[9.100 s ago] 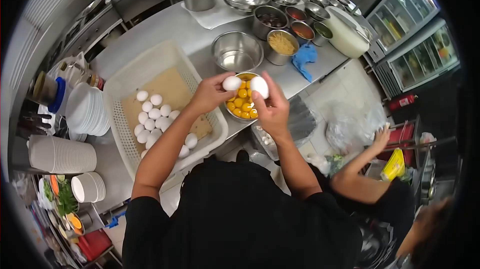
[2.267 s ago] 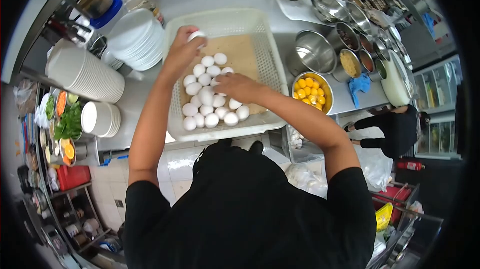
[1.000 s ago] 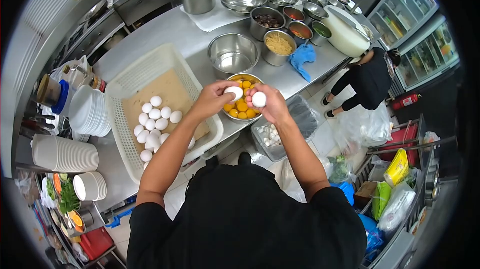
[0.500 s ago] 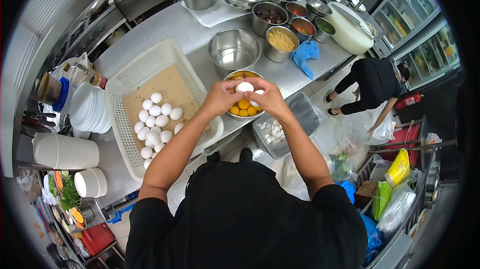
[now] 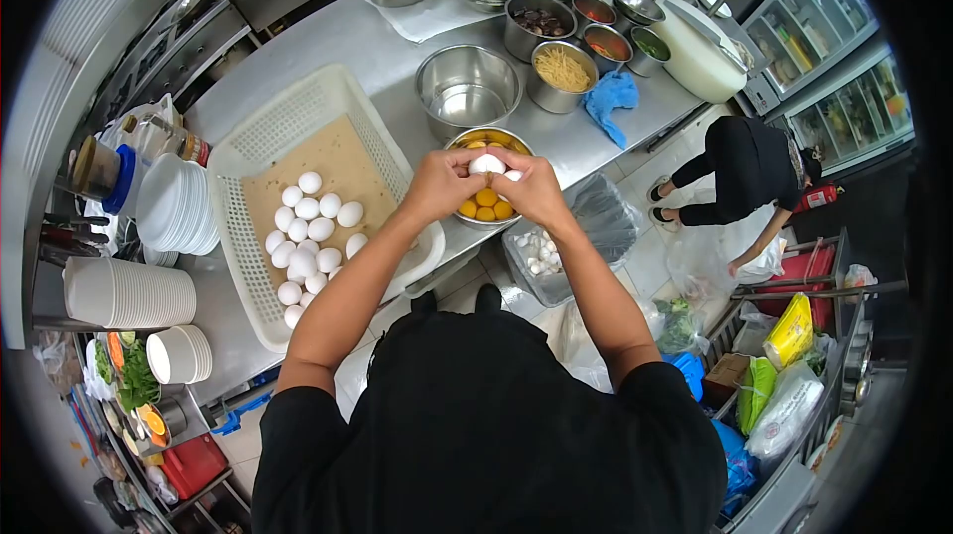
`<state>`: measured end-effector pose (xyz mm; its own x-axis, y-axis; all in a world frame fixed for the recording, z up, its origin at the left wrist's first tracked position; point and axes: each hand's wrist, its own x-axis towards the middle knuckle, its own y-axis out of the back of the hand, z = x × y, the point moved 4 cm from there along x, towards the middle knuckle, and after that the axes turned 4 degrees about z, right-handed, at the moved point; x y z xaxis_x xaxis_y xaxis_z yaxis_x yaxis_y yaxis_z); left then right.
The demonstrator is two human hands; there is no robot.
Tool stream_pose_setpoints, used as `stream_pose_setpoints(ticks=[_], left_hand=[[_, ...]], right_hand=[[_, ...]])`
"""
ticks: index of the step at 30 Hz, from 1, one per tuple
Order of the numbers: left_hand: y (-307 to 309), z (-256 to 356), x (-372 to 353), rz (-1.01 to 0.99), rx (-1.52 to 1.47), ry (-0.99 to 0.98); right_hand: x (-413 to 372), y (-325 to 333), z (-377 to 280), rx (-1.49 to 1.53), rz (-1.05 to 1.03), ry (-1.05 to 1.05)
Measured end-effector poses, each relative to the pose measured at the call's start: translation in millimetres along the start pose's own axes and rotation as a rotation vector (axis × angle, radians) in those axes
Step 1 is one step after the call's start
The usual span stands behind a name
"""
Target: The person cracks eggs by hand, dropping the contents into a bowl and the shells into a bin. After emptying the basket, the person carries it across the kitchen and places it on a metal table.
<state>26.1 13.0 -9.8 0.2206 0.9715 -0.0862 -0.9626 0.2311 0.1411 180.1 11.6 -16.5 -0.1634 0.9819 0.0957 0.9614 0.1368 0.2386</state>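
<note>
Both hands hold a white egg [image 5: 486, 165] over a steel bowl [image 5: 526, 144] at the counter's front edge. My left hand [image 5: 437, 183] pinches its left side and my right hand [image 5: 539, 189] its right, thumbs meeting beneath. The egg's lower edge looks split, though the fingers partly hide it. A second white egg or shell [image 5: 512, 176] sits within my right hand's fingers. Several yolks [image 5: 485, 199] lie in the bowl. To the left, several whole eggs [image 5: 321, 228] rest on brown cardboard [image 5: 333, 159] in a white plastic basket [image 5: 230, 226].
An empty steel pot [image 5: 467, 87] stands behind the bowl. Pots of noodles [image 5: 562, 69] and other foods line the back right, near a blue cloth [image 5: 612, 102]. Below the edge is a bin of eggshells [image 5: 537, 252]. Another person [image 5: 740, 162] bends down at the right.
The egg between my hands now appears split along its underside, where it looked whole before. My hands stay over the bowl. The view has shifted slightly.
</note>
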Motion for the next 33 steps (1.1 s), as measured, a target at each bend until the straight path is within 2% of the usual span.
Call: stream_pose_setpoints(ticks=[4,9,14,16,17,19,20,21,22,24,28,31,32,33], left_hand=[[0.2,10.6,-2.8,-0.008,0.007,-0.006],[1.4,13.4,-4.0,-0.023,0.014,0.029],[2.1,5.5,-0.3,-0.027,-0.023,-0.015],[5.1,5.2,1.9,-0.035,-0.035,-0.027],[6.1,5.5,2.3,-0.091,-0.043,-0.044],[11.2,17.4,1.0,-0.147,-0.05,-0.059],[16.5,29.1,1.8,-0.149,0.225,-0.231],[17.9,43.4,-0.3,-0.146,0.499,-0.4],[19.8,49.3,-0.5,-0.146,0.498,-0.4],[20.5,57.3,-1.0,-0.152,0.804,-0.472],[21.8,60.0,0.6,-0.12,0.883,-0.455],[13.9,59.4,5.2,-0.066,0.79,-0.498],[8.1,54.5,8.5,-0.035,0.587,-0.441],[1.2,51.6,10.9,-0.007,0.386,-0.381]], right_hand=[[0.7,0.5,0.4,0.035,-0.007,-0.044],[1.8,1.4,2.1,0.028,-0.014,-0.01],[1.5,6.1,0.9,0.016,-0.009,0.0],[-0.1,9.2,-5.0,0.005,-0.067,-0.135],[1.1,11.4,-4.2,0.006,-0.067,-0.134],[1.7,15.6,-24.3,-0.229,0.012,0.382],[2.0,17.4,-25.4,-0.229,0.014,0.382],[0.1,18.2,-36.1,-0.406,0.031,0.466],[-2.0,17.9,-44.6,-0.583,0.047,0.55],[-1.8,17.0,-52.2,-0.638,0.04,0.584],[1.1,11.5,-54.4,-0.724,0.063,0.657],[-0.6,19.3,-52.1,-0.577,0.152,0.623],[-3.5,23.5,-52.1,-0.579,0.156,0.621],[-7.8,32.9,-52.0,-0.448,0.188,0.558]])
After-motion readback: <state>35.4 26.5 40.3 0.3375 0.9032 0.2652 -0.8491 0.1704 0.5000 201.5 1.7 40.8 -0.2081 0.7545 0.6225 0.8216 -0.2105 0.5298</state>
